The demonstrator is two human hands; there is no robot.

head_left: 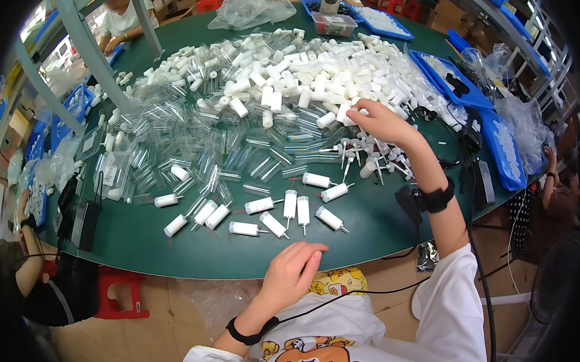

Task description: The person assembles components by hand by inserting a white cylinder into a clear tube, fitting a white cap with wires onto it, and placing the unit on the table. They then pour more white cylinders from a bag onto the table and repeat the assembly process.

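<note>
My right hand (381, 122) reaches to the near right side of a big pile of white cylinders (324, 69). Its thumb and fingertips are closed on one white cylinder (343, 113). By the table's near edge is my left hand (291, 271), its fingers curled and pressed together; whatever they hold, if anything, is hidden. Just beyond it lie several clear-capped white cylinders with thin stems, such as this stemmed cylinder (274, 224). Below my right hand is a heap of small white stemmed parts (373, 153) with dark reddish bits.
Clear tubes (191, 130) spread over the left and middle of the green table (143, 236). Blue trays (450, 80) line the right side. A black device (409, 205) and its cable sit near my right forearm. Grey frame posts (97, 53) rise at left. Other people work around the table.
</note>
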